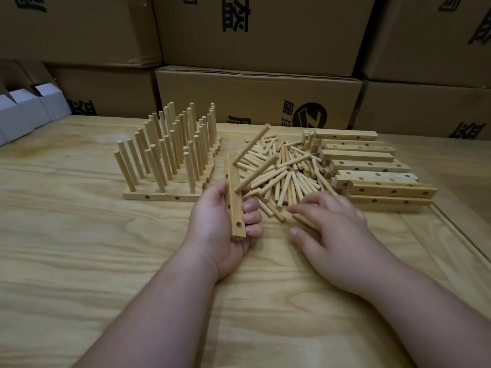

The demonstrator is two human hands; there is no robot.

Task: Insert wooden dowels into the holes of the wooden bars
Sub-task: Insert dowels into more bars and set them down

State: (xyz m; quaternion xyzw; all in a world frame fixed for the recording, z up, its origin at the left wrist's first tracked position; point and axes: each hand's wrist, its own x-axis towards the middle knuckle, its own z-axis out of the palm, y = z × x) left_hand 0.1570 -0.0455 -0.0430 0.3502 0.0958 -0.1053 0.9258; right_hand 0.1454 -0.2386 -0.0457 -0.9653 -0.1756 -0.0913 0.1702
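Your left hand (225, 229) is closed around 1 wooden bar (233, 197), held nearly on end with a drilled face turned toward the right, which, as far as I can judge, keeps the open holes facing the hand that feeds them. 2 dowels (255, 170) already sit in that bar and lean up and away over the pile, and at least 1 hole near the lower end of the bar shows dark and unfilled. Your right hand (326, 235) is spread low over the bench (79, 248) at the near edge of the loose dowel pile (284, 176); it is blurred, and a dowel seems to lie under the fingers (300, 208), but I cannot tell whether they have closed on it or are only reaching. The loose dowels are short, round, pale sticks heaped every which way between your hands and the stack of undrilled-looking, empty bars (372, 168) on the right, each of those square in section with round holes along 1 side. To the left the finished bars (164, 160) lie flat and touching side by side, their dowels standing upright in rows, probably parked there so they stay clear of the supply. Cardboard boxes (260, 96) wall in the back.
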